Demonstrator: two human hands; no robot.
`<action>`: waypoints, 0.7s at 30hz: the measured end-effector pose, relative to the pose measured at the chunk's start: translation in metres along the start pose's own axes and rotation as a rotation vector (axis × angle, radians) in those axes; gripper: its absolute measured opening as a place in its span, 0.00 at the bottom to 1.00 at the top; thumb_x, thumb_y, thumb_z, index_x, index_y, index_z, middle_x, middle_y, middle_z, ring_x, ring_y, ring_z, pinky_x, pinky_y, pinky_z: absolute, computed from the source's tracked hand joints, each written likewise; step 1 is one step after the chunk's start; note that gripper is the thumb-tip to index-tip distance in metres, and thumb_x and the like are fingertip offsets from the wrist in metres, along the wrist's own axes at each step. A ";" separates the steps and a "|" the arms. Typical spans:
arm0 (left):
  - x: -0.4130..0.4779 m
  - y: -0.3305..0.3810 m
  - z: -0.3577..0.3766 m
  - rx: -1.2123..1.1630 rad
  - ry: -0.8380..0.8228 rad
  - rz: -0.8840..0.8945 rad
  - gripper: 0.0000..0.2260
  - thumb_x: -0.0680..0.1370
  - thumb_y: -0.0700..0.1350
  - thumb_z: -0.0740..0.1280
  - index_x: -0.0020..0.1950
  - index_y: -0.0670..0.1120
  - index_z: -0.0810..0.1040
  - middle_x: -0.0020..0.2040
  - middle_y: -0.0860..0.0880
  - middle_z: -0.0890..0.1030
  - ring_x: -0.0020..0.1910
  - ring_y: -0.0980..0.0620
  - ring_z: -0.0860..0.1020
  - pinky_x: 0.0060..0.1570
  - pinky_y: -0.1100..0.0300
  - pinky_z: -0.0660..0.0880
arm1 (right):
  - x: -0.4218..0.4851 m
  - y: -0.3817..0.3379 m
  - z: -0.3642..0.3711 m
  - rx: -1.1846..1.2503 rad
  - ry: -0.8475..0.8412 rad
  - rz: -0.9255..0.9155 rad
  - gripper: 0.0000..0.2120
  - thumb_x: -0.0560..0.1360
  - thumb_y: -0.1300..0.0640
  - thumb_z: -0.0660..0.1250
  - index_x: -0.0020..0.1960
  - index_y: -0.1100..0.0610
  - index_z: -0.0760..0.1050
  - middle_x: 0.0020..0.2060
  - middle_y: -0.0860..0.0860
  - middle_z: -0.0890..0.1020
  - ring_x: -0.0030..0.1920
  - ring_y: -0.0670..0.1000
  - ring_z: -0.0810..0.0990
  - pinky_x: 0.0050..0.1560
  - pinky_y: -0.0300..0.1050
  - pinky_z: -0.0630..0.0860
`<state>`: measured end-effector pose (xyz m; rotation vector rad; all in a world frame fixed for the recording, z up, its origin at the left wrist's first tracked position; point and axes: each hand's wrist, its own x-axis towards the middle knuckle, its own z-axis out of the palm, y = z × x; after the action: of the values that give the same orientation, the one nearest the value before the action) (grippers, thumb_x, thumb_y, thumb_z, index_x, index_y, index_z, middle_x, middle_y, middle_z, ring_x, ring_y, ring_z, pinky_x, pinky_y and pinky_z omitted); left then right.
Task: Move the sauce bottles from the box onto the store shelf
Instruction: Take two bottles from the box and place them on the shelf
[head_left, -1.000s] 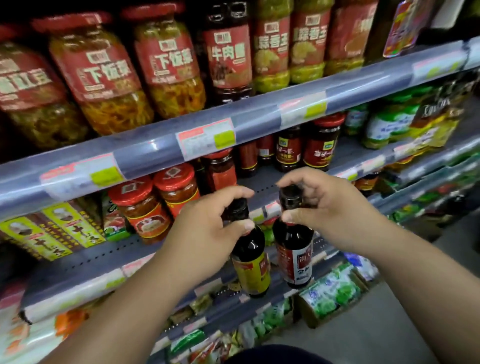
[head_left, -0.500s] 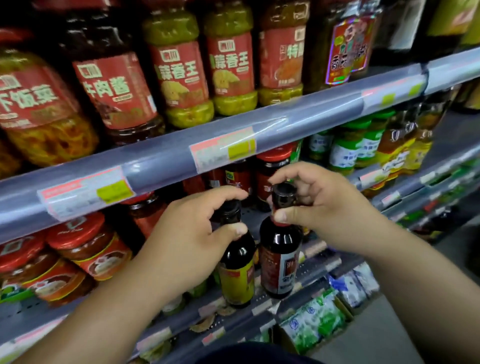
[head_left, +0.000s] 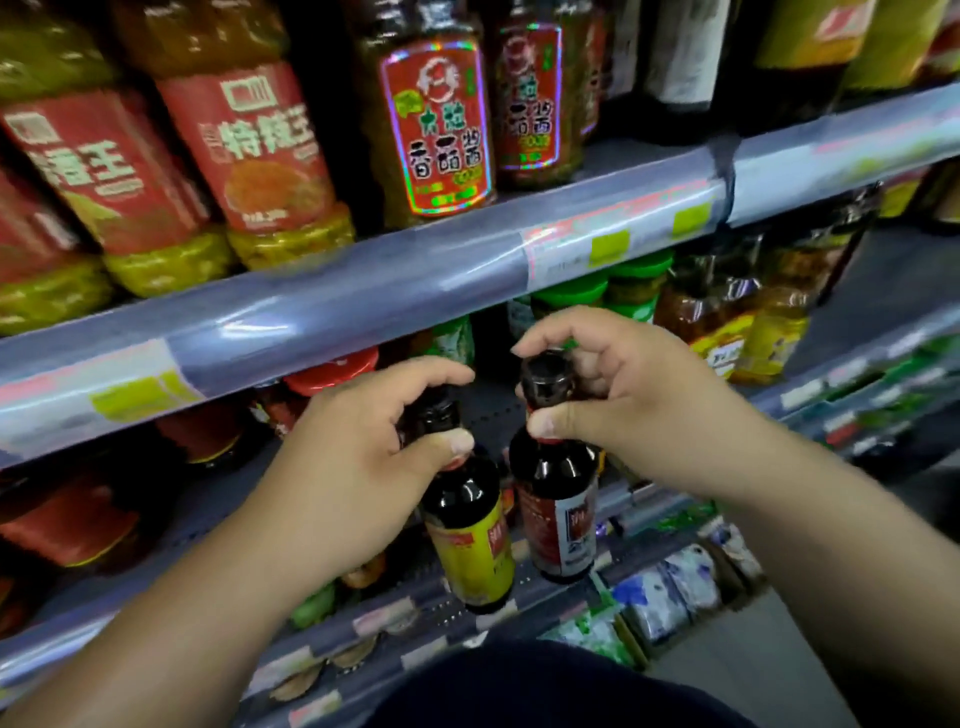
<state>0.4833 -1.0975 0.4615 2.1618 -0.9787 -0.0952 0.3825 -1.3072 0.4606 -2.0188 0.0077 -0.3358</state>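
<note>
My left hand (head_left: 353, 478) holds the dark bottle with yellow label (head_left: 467, 530): glossy, smooth, bright highlights. Right hand (head_left: 639, 405), dark bottle with red-and-white label (head_left: 558, 499): same gloss. Grey shelf-edge strip (head_left: 363, 306): shiny clear plastic cover. Grey perforated shelf deck (head_left: 493, 408): matt.

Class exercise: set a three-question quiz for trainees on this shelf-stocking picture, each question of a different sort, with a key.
1. True or false: the left hand grips the yellow-labelled sauce bottle by its neck.
2. Where is the red-and-white-labelled sauce bottle? A. Standing on a shelf. B. Held up by its cap end in the right hand. C. Lying in a box.
3. Fill in: the jars just beyond the right hand have ___ lids.
Key: 1 true; 2 B; 3 green.
</note>
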 end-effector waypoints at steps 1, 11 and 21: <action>0.004 0.004 0.002 -0.002 -0.001 0.010 0.20 0.73 0.52 0.74 0.59 0.69 0.74 0.48 0.64 0.82 0.43 0.59 0.81 0.49 0.55 0.79 | -0.001 0.002 -0.006 -0.003 0.009 0.005 0.20 0.70 0.58 0.78 0.56 0.41 0.77 0.40 0.60 0.79 0.38 0.56 0.77 0.42 0.55 0.79; 0.031 0.030 0.025 -0.020 -0.040 0.048 0.19 0.71 0.55 0.73 0.59 0.69 0.75 0.50 0.61 0.83 0.38 0.51 0.82 0.46 0.51 0.80 | -0.004 0.023 -0.045 -0.035 0.056 -0.026 0.20 0.70 0.58 0.78 0.55 0.40 0.76 0.32 0.49 0.74 0.34 0.50 0.73 0.37 0.48 0.77; 0.080 0.101 0.111 -0.051 0.032 -0.017 0.19 0.71 0.55 0.74 0.59 0.70 0.75 0.50 0.64 0.82 0.37 0.55 0.81 0.44 0.53 0.79 | -0.006 0.052 -0.163 0.144 -0.077 -0.055 0.20 0.67 0.63 0.76 0.54 0.46 0.78 0.44 0.47 0.87 0.44 0.44 0.84 0.45 0.39 0.81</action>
<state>0.4383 -1.2620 0.4664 2.1193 -0.9303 -0.0921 0.3449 -1.4722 0.4820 -1.8901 -0.1174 -0.2846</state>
